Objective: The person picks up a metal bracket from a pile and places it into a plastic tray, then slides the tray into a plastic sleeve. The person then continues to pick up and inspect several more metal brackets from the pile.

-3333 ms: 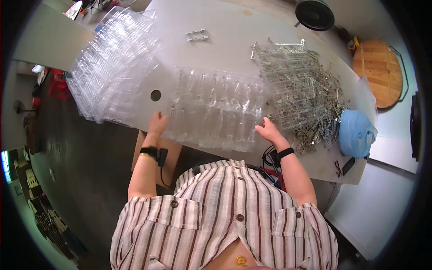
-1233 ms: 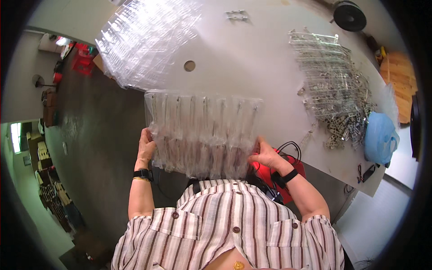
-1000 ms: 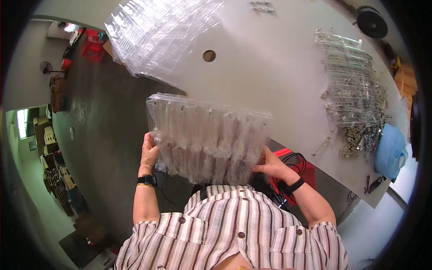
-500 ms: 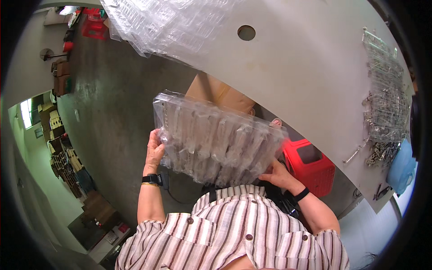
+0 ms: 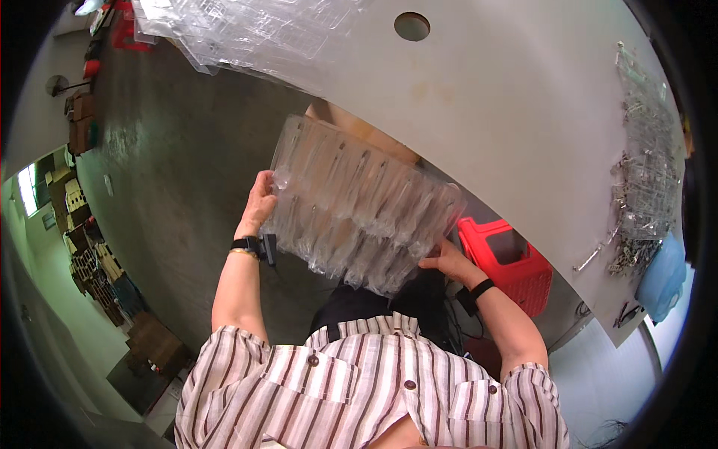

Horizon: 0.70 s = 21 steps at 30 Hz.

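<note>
The person held a clear plastic tray in front of the waist, off the worktop and above the floor. It tilted so that its right end came lower in the view. Two rows of long compartments ran across it, with crinkled clear film and narrow pieces in them (too blurred to make out exactly).

The left hand had its fingers closed on the tray's left edge. The right hand gripped the lower right corner, its fingers partly hidden by the plastic. Whether the tray's upper right corner touched the worktop's edge, I could not tell.

Behind the tray, a cardboard box showed in part, beside the worktop's edge. A red plastic stool stood just beyond the right hand.

On the worktop, a pile of clear trays lay at the far left, near a round hole. At the far right lay another clear tray with metal parts heaped by it, and a light blue bag beside them.
</note>
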{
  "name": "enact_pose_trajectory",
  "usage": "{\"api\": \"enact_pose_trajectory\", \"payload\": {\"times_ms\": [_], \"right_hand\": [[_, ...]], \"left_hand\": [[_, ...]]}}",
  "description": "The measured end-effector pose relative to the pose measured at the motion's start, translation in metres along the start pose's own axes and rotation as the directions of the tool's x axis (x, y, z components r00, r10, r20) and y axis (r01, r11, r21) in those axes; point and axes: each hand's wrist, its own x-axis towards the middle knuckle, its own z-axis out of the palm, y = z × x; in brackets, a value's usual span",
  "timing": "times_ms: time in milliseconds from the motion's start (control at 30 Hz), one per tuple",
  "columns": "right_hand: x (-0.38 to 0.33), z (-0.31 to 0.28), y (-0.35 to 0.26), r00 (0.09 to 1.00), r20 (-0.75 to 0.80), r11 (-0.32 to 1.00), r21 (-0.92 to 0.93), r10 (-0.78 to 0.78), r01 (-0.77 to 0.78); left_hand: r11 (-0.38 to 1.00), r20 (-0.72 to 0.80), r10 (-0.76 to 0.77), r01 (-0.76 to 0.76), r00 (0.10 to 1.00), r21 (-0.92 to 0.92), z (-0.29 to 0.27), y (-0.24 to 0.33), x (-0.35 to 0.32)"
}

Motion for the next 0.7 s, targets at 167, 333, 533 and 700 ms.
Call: {"api": "enact_pose_trajectory", "payload": {"times_ms": [167, 333, 533, 700], "right_hand": [[0.028, -0.003, 0.007, 0.999, 0.0, 0.998, 0.045, -0.052, 0.052], [0.073, -0.006, 0.033, 0.996, -0.002, 0.986, 0.142, -0.091, 0.091], [0.103, -0.016, 0.056, 0.993, 0.031, 0.952, 0.288, -0.114, 0.1], [0.112, -0.022, 0.051, 0.997, 0.022, 0.961, 0.27, -0.074, 0.065]], "left_hand": [[0.998, 0.058, -0.005, 0.009, 0.998, -0.067, 0.008, -0.002, 0.048], [0.997, 0.045, 0.073, -0.073, 0.996, -0.008, 0.003, -0.017, 0.087], [0.997, 0.064, 0.072, -0.073, 0.995, 0.015, 0.02, -0.04, 0.122], [0.994, 0.066, 0.042, -0.048, 0.997, 0.096, 0.026, -0.049, 0.135]]}}
